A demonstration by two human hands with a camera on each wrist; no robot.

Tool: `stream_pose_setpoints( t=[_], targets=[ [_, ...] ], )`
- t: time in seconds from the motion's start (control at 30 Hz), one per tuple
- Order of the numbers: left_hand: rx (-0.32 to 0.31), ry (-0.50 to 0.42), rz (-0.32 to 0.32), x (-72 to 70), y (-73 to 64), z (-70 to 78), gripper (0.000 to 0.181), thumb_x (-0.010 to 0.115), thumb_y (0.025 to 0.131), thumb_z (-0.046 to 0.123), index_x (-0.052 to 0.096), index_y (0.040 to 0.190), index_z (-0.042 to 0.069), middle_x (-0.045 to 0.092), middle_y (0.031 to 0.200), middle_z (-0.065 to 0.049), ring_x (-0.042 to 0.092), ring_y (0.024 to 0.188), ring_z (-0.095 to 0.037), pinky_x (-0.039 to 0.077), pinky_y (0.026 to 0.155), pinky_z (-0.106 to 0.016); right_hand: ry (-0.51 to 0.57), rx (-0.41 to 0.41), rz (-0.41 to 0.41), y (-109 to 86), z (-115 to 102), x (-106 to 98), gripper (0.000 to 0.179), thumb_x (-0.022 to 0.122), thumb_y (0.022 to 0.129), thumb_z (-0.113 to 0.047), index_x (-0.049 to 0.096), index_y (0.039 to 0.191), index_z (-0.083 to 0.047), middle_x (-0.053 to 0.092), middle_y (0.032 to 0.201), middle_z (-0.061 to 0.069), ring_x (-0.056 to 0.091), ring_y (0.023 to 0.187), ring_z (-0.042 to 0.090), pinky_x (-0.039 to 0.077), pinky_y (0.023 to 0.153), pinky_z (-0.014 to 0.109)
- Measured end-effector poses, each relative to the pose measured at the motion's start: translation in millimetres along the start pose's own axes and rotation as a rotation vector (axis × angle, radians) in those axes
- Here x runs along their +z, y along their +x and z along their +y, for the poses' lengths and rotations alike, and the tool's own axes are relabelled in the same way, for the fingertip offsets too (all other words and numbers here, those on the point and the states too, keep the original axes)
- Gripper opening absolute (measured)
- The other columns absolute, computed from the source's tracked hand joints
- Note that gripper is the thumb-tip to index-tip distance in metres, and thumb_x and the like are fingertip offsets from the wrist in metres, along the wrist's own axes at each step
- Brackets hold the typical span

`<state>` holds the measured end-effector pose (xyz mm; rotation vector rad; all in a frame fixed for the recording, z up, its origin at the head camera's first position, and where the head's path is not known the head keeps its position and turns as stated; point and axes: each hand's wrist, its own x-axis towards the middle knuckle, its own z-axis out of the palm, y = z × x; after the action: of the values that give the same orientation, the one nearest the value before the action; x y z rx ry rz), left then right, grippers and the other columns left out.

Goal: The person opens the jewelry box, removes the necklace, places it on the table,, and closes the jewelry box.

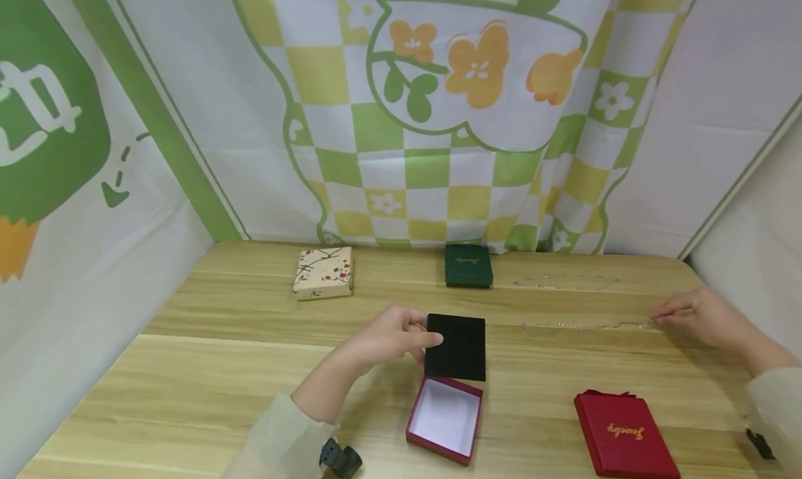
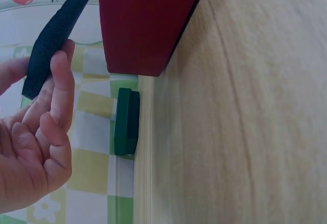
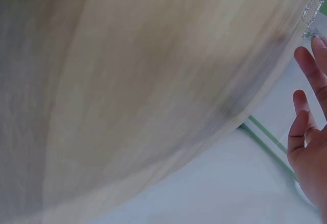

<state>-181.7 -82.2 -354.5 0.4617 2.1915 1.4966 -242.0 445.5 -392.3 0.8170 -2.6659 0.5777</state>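
While I am watching from afar, the left hand (image 1: 391, 338), partly curled, is pinching the black pad (image 1: 460, 354) by its left edge, probably so its face is showing; the right hand (image 1: 704, 317) is pinching the right end of the near silver chain (image 1: 567, 326), likely for control of so fine a strand. The chain is stretching leftward along the table (image 1: 539, 367), thin and glinting. The pad, squarish and matte, is sitting just beyond the lidless red box (image 1: 446, 416).
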Motion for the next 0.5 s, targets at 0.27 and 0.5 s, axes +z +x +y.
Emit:
stream_pose_setpoints(
  t=[0.27,0.5],
  targets=[
    [0.007,-0.004,-0.010,1.4,0.2,-0.6,0.039,0.064,0.094,0.020,0.037,0.067,0.013,0.055,0.059,0.003,0.064,0.063,-0.012,0.033,0.059,-0.025,-0.167,-0.130,0.011,-4.1,7.3,0.2,0.029,0.084,0.057,0.010,0.078,0.073,-0.014,0.071,0.072,-0.010,0.059,0.070,-0.007,0.040,0.070,0.011],
    [0.015,0.002,-0.020,1.6,1.8,-0.9,0.039,0.064,0.095,0.019,0.038,0.067,0.013,0.056,0.060,0.002,0.066,0.065,-0.017,0.035,0.060,-0.025,-0.345,-0.113,-0.036,-13.5,8.6,-3.7,0.026,0.086,0.059,-0.001,0.078,0.077,-0.018,0.073,0.077,-0.004,0.060,0.074,0.003,0.031,0.080,0.026]
  ],
)
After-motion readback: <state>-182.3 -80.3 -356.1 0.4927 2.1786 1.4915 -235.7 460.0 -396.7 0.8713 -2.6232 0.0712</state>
